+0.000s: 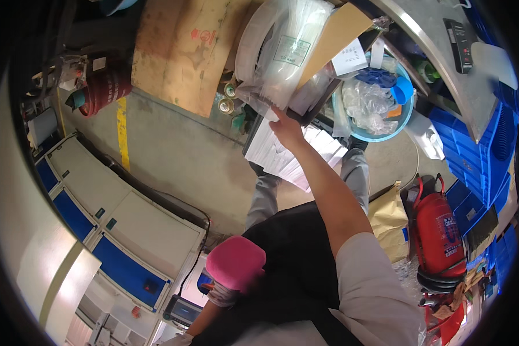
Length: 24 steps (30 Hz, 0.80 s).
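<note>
My right hand (286,129) reaches forward, fingers closed at the lower end of a clear plastic bag (288,60) with green print. Directly below that hand, white sheets (288,155) lie fanned out in a dark tray or box in front of my legs. At lower left, the pale cuff of my left hand (222,295) shows beside a rounded bright pink thing (236,262). The pink thing hides the left fingers; whether it is held or worn cannot be made out.
A large brown cardboard sheet (176,55) stands ahead. Light blue basin (380,137) with crumpled plastic, right, near blue crates (467,155). Red fire extinguisher (441,236) and brown paper bag (389,222) by my right side. Pale cabinets (150,219) line the left; a red cylinder (106,89) lies farther off.
</note>
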Available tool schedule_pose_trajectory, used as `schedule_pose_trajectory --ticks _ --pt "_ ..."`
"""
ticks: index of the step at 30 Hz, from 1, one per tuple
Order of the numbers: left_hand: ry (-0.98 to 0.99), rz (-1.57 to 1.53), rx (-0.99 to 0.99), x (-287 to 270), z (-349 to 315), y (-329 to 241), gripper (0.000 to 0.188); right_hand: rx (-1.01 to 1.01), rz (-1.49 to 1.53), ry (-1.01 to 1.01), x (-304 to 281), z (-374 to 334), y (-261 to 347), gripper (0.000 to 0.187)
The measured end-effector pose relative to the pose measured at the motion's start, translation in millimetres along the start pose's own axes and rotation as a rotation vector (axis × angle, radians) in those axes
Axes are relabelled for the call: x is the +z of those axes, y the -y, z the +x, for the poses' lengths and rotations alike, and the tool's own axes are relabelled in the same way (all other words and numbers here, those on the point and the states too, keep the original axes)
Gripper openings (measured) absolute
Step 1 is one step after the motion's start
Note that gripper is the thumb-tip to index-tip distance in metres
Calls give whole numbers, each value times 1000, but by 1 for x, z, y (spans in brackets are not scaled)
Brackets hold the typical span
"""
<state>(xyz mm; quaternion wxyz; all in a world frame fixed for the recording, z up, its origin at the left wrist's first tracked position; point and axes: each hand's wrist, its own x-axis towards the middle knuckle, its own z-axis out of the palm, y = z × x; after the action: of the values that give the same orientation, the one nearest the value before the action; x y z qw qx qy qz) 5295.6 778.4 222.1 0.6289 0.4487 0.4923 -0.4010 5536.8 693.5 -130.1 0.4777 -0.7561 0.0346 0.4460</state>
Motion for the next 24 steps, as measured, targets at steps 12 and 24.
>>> schedule_pose_trajectory --ticks 12,24 --pt "-7 -314 -186 -23 12 44 40 -567 -991 -450 24 64 22 33" --pt "21 12 -155 -29 26 62 34 -816 -1245 -209 12 90 24 16"
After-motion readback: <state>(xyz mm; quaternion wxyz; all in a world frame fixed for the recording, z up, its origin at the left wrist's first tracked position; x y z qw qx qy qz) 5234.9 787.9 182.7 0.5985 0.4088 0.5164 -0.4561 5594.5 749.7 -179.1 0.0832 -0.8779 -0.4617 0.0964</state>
